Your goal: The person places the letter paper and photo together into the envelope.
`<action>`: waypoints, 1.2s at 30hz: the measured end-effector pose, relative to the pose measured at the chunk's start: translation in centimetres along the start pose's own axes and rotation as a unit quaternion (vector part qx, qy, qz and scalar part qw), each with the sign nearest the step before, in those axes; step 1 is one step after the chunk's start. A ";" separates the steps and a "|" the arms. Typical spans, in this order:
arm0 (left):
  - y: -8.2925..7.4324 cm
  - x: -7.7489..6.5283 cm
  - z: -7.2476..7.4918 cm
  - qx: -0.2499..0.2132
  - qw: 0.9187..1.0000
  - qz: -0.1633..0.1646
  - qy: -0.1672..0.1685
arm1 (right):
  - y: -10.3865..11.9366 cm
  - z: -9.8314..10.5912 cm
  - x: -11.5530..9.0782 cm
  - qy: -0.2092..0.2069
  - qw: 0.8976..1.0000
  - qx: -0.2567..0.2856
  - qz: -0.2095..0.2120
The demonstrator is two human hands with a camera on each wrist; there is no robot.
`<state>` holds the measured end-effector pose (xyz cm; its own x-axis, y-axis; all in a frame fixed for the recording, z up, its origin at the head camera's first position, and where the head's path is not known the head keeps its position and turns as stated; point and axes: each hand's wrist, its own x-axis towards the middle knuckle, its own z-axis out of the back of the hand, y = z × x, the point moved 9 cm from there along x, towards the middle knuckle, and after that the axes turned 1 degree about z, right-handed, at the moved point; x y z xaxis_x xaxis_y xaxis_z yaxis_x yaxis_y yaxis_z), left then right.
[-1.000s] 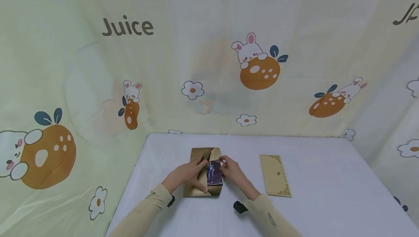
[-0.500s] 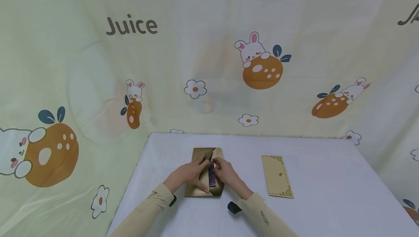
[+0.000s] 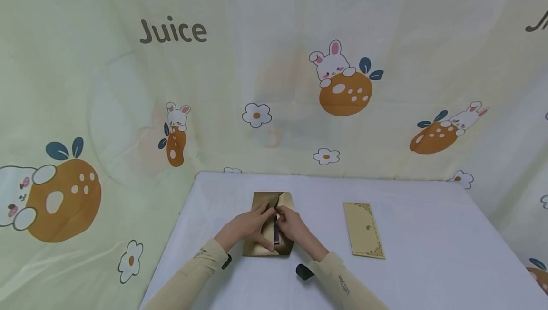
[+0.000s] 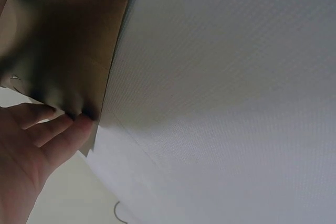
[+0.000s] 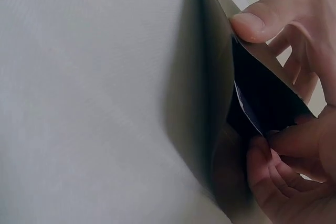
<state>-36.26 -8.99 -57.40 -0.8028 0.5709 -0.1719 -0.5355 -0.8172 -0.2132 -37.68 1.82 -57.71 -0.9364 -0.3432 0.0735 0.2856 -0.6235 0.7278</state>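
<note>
A brown-gold paper envelope [image 3: 262, 199] lies on the white table with its mouth at the right. My left hand [image 3: 249, 227] rests on it, fingers spread; in the left wrist view its fingertips [image 4: 79, 124] touch the paper. The right wrist view shows the left thumb [image 5: 249, 24] at the lip of the gaping mouth. A dark purple photo card [image 3: 276, 237] sits mostly inside, just a narrow strip showing. My right hand [image 3: 293, 226] pinches it between thumb and finger at the mouth.
A tan card [image 3: 363, 230] with an ornate gold border lies to the right on the white table [image 3: 428, 253]. A printed curtain [image 3: 282, 77] hangs behind the table. Black wrist-worn devices [image 3: 305, 272] sit below the sleeves.
The right hand has moved left with the photo card, which has slid into the envelope from mostly showing to a thin strip. The left hand keeps its place on the envelope.
</note>
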 end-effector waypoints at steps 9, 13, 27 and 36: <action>0.0 0.0 0.1 0.004 1.000 0.000 -0.002 | 0.0 1.5 -0.9 -0.006 1.000 0.000 0.006; -0.1 0.0 0.1 -0.003 1.000 -0.002 0.001 | -0.7 3.0 -1.8 -0.022 1.000 0.002 0.007; 0.0 0.0 -0.1 -0.016 1.000 -0.011 -0.001 | -9.6 12.4 -7.4 -0.074 0.990 -0.086 -0.089; 0.2 0.2 -0.4 -0.018 1.000 -0.008 0.001 | -14.1 16.3 -11.2 -0.090 0.967 -0.151 -0.185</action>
<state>-36.44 -9.02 -57.91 -0.7929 0.5849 -0.1708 -0.5392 -0.8040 -0.2506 -34.53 25.91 -57.62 -0.9984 0.0535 -0.0173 -0.0550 -0.8667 0.4957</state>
